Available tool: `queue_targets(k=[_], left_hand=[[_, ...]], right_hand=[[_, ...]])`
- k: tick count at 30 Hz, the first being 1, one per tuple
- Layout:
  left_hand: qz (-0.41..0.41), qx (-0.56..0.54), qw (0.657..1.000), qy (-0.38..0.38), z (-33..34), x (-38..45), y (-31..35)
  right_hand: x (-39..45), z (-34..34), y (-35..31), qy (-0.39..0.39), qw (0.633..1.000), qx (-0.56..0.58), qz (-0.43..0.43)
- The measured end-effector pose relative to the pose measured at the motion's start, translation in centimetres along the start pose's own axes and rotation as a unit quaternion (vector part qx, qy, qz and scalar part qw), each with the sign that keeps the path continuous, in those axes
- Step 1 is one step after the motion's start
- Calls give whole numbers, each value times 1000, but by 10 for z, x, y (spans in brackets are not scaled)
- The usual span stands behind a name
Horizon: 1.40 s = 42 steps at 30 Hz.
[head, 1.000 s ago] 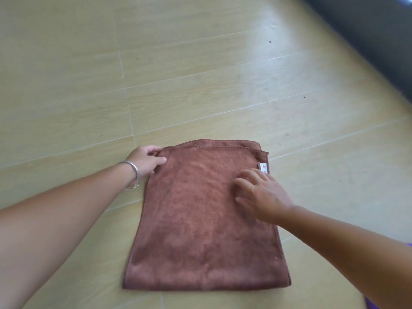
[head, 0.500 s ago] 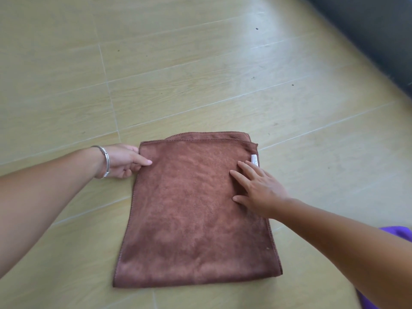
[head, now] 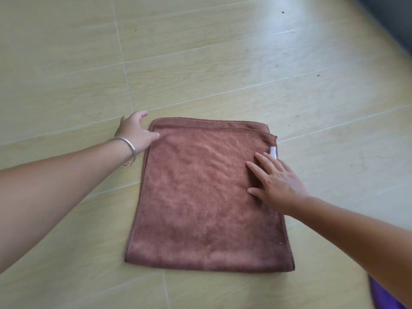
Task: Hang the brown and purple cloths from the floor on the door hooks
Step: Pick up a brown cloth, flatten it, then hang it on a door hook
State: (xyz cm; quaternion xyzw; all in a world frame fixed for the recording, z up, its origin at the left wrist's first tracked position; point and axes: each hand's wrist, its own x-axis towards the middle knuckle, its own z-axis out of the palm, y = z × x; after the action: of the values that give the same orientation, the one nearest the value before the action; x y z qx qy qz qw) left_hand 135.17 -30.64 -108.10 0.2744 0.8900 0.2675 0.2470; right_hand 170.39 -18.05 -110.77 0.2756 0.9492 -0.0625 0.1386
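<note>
A brown cloth (head: pixel 200 197) lies folded flat on the floor, with a small white tag (head: pixel 273 152) at its right edge. My left hand (head: pixel 136 130), a silver bangle on its wrist, sits at the cloth's far left corner; the thumb touches the cloth and the fingers reach past the corner. My right hand (head: pixel 276 181) rests flat on the cloth's right side with its fingers spread and straight. A corner of the purple cloth (head: pixel 383 297) shows at the bottom right, partly hidden behind my right forearm. No door hooks are in view.
The floor (head: pixel 223 63) is pale wood-look tile with thin white grout lines. A dark wall base or door (head: pixel 394 23) runs along the top right corner.
My left hand has slid from the cloth's left edge up to its far left corner, fingers now spread. My right hand stays flat on the right side. The camera has moved closer.
</note>
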Motion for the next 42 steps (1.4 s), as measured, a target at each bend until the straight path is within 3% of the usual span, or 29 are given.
queue_targets(k=[3,6,9,12,22,29,34,42], left_hand=[[240,129,961,40,5,-49,-8],[476,207,846,-119,16,-116,-33],[559,282,745,-231,24,-166,-63],[562,327,709,-272,18,-189,-90],[532,332,758,-180,-16,-166,-133],[432,324,825,-166,-32,-185,-103],[352,288,879,-140,-72,-213,-63],[361,302,878,-88,-202,-243,46]], right_hand=[[-9,-4,-10,78,992,28,-92],[-35,7,-23,111,965,72,-228],[-71,30,-32,71,945,87,-308],[-100,48,-29,36,929,62,-364],[-106,47,-5,88,909,61,-403],[-131,25,-22,95,959,35,-264],[-151,-40,-35,58,990,66,-115],[-165,-213,-48,33,996,59,-60]])
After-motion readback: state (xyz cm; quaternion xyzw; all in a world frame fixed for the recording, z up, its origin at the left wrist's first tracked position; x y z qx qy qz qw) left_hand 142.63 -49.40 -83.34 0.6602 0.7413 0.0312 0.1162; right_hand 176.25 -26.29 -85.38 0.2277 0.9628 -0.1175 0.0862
